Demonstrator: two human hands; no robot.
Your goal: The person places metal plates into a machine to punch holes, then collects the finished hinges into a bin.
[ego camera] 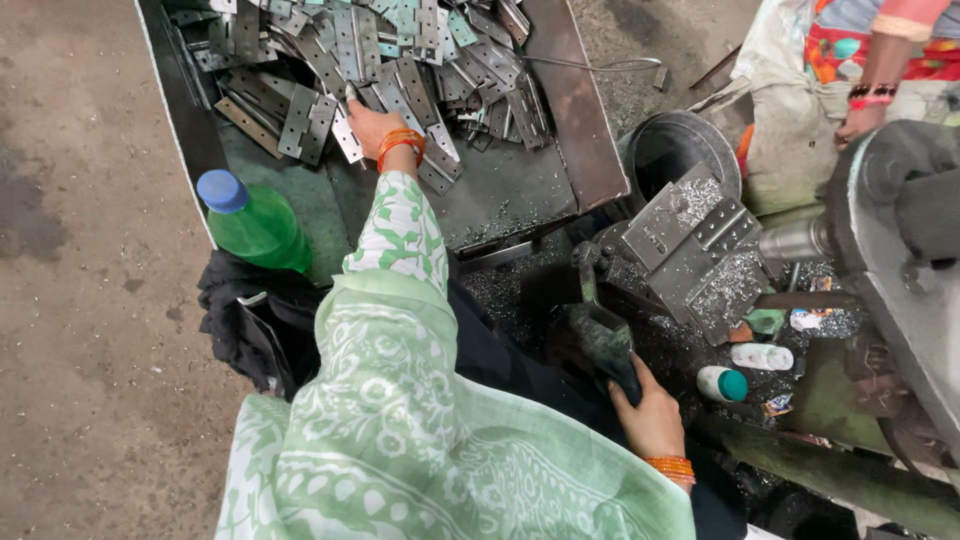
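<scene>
Head cam: left hand (372, 127) stretched to the far left tray (560, 110), fingers pinching a hinge plate (349, 135) off the pile's near edge, right hand (650, 415) wrapped round the press lever (605, 345) nearby

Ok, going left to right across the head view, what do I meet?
Green bottle → left hand on the pile of metal hinge plates → right hand gripping a dark lever handle → metal jig covered in shavings → another person's hand.
</scene>
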